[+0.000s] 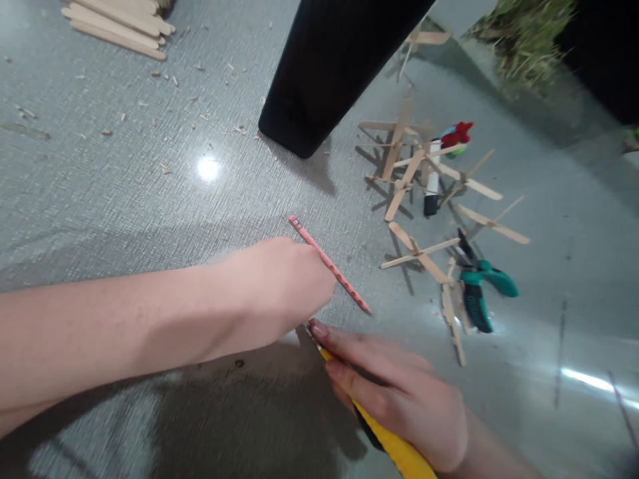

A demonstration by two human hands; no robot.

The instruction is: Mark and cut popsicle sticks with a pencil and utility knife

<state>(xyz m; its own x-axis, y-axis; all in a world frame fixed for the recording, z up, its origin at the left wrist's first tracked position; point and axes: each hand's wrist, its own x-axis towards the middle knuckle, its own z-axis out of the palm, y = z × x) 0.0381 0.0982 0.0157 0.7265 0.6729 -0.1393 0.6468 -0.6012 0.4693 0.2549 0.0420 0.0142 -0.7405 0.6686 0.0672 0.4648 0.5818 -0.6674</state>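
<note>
My left hand (284,283) reaches in from the left with its fingers curled under, back of the hand up. Whatever it grips is hidden from view. In my right hand (394,392) is a yellow utility knife (387,439), its metal front end pointing toward the underside of my left hand. The thumb and fingers of the right hand wrap round the knife near its front. A pink pencil (332,266) lies on the table just beyond my left knuckles, close to them.
Several wooden-stick crosses (417,251), a white marker (432,176) and green-handled pliers (476,286) lie to the right. A black tapered object (334,73) stands at the top. Wooden craft sticks (117,26) are stacked at upper left; small wood chips litter the grey table (124,186).
</note>
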